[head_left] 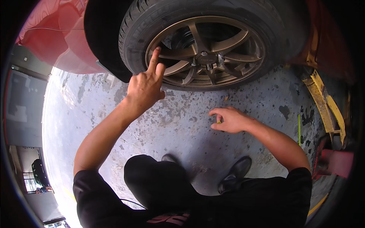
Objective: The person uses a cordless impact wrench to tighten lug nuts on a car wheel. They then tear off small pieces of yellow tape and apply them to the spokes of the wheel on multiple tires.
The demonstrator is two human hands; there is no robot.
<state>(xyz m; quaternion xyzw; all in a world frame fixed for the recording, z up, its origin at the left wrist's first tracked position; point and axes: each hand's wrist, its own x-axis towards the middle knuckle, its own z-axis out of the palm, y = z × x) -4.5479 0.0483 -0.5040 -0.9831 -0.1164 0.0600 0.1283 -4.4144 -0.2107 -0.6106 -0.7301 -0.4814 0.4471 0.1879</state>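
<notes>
A black tyre (133,41) on a bronze multi-spoke wheel rim (228,45) fills the top middle, mounted on a red car (64,45). My left hand (146,83) reaches up to the wheel's left side. Its index finger is stretched out, with the tip at the rim's edge, while the other fingers bend; nothing shows in its grasp. Below the wheel, apart from it, my right hand (232,120) hangs over the floor with curled fingers. A small yellow-green thing (219,122) shows between them, mostly hidden and too small to name. Several lug nuts (203,54) sit around the hub centre.
Worn grey floor (182,110) with dark patches lies beneath. On the right stand a yellow metal lift arm (321,100) and a red metal part (332,161). A yellow-green strip (299,130) lies nearby. My dark shoes (236,173) are planted below my hands.
</notes>
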